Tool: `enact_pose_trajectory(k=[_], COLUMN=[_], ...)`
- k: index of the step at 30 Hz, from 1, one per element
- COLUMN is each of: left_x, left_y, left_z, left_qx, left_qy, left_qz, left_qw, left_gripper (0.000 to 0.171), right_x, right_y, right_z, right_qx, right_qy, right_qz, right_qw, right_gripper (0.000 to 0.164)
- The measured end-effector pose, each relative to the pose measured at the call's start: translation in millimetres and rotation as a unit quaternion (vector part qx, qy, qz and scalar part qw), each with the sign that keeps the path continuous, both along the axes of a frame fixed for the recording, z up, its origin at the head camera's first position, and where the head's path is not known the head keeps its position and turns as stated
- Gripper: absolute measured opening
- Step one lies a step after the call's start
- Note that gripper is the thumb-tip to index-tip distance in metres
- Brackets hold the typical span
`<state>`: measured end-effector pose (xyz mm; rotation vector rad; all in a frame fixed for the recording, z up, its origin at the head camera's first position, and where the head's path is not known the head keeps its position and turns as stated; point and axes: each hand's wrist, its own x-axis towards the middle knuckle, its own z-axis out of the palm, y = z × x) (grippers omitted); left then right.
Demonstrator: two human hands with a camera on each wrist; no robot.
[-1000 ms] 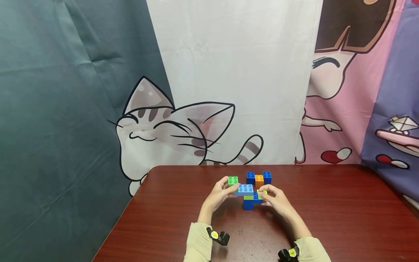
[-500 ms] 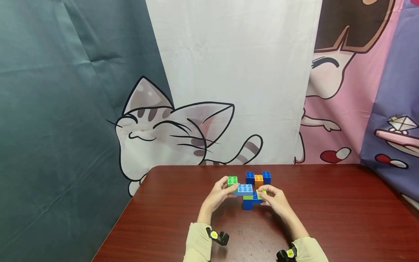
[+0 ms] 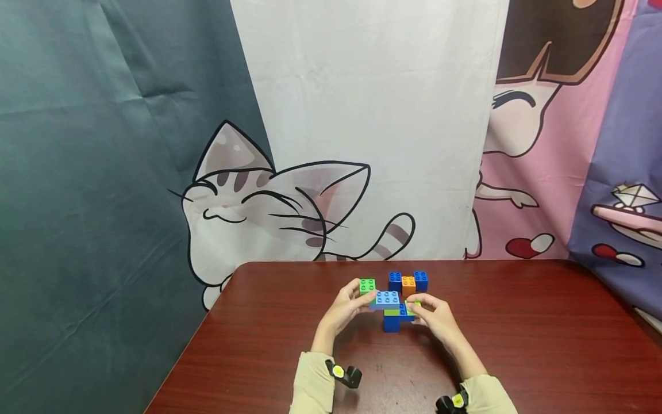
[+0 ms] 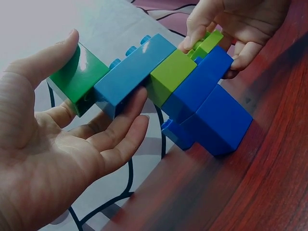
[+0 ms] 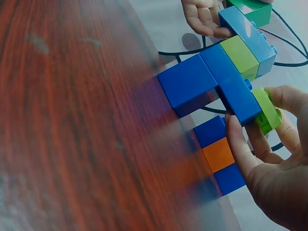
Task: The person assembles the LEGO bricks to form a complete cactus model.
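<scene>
Both hands hold one built-up model of toy building blocks. My left hand [image 3: 345,313] grips its left end, the thumb on the green brick [image 4: 81,72] and the fingers under the light blue brick [image 4: 137,70]. Below the light blue brick comes a lime brick [image 4: 174,76], then a blue brick [image 5: 231,86] that juts to the right. A taller blue block [image 4: 224,120] forms the foot, its base right at the tabletop. At the right end, my right hand [image 3: 439,319] pinches a small lime brick [image 5: 267,111] against the jutting blue brick, thumb above and fingers below.
Just behind the model on the brown wooden table [image 3: 258,345] stands a second group, two blue bricks [image 3: 395,280] with an orange brick [image 3: 408,284] between them. A printed cloth [image 3: 383,115] hangs behind the table's far edge.
</scene>
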<state>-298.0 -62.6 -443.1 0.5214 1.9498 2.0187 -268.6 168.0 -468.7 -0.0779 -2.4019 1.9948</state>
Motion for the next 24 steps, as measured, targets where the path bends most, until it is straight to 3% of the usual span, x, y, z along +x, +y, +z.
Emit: enact_pose_trajectory(k=[24], left_x=[-1.3], left_y=[1.0], left_z=[-0.7], left_qx=[0.007], left_qy=[-0.003], left_qz=[-0.006], left_qw=[1.0], left_gripper=[0.041], right_x=[3.5], right_y=[0.9], right_z=[6.8], right_qx=[-0.017], right_qy=[0.006], right_qz=[0.039], right_qw=[0.999], right_gripper=[0.034])
